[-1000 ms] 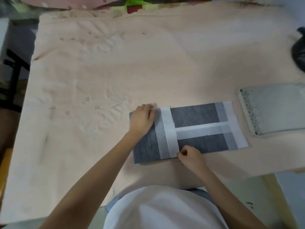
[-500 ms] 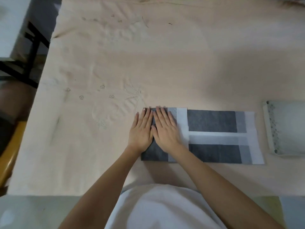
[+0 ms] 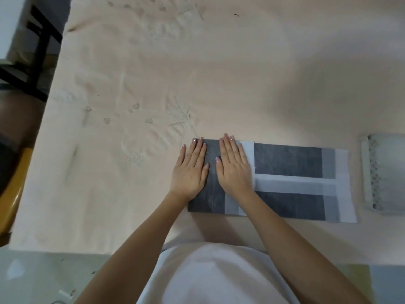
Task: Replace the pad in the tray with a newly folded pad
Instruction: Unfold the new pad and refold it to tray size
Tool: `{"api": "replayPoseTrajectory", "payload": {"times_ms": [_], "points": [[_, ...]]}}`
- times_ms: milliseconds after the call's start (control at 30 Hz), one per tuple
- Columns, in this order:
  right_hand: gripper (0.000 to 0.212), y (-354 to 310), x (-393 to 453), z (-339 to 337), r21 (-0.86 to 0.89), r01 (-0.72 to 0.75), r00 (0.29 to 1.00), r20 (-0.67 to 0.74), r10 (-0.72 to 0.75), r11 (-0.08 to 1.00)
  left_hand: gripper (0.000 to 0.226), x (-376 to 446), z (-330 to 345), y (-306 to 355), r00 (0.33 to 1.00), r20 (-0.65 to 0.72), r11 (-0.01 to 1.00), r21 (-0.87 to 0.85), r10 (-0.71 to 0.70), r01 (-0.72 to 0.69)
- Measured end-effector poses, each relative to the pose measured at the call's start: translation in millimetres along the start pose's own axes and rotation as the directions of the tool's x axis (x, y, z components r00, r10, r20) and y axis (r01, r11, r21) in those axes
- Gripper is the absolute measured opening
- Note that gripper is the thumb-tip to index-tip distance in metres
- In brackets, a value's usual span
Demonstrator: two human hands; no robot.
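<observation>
Pad, dark grey with pale bands, lies flat and long on the peach tablecloth, close to the near table edge. Both hands press on its left end, palms down, fingers straight and together, gripping nothing: left hand over the outer corner, right hand just beside it, thumbs nearly touching. Forearms reach in from the person's white shirt. Tray sits just beyond the pad's right end, apart from it. Wide bare cloth stretches behind and to the left.
</observation>
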State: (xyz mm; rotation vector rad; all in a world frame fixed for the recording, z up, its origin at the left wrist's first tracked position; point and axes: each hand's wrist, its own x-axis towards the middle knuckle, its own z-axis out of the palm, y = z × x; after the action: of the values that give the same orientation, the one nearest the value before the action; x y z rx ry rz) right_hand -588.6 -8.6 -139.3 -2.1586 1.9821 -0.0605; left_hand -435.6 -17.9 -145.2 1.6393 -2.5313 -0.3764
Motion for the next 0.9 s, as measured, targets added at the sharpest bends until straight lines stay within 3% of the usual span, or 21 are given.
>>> {"api": "replayPoseTrajectory", "payload": {"times_ms": [167, 400, 600, 900], "points": [[0.056, 39, -11, -3, 0.011, -0.118, 0.993, -0.022, 0.118, 0.993, 0.055, 0, -2, 1, 1.000, 0.000, 1.000, 0.029, -0.009, 0.009], [0.057, 49, -14, -4, -0.005, -0.095, 0.995, -0.019, 0.095, 0.995, 0.059, 3, -5, 22, 0.998, -0.024, 0.998, 0.042, -0.055, 0.056], [0.058, 52, -15, -2, 0.003, -0.090, 0.996, -0.001, 0.090, 0.996, 0.058, -14, 16, 69, 0.992, 0.060, 0.993, 0.023, 0.110, -0.112], [0.057, 51, -16, -3, 0.011, -0.082, 0.997, -0.006, 0.082, 0.997, 0.053, -44, 18, 27, 0.998, -0.043, 0.998, 0.034, 0.054, -0.053]]}}
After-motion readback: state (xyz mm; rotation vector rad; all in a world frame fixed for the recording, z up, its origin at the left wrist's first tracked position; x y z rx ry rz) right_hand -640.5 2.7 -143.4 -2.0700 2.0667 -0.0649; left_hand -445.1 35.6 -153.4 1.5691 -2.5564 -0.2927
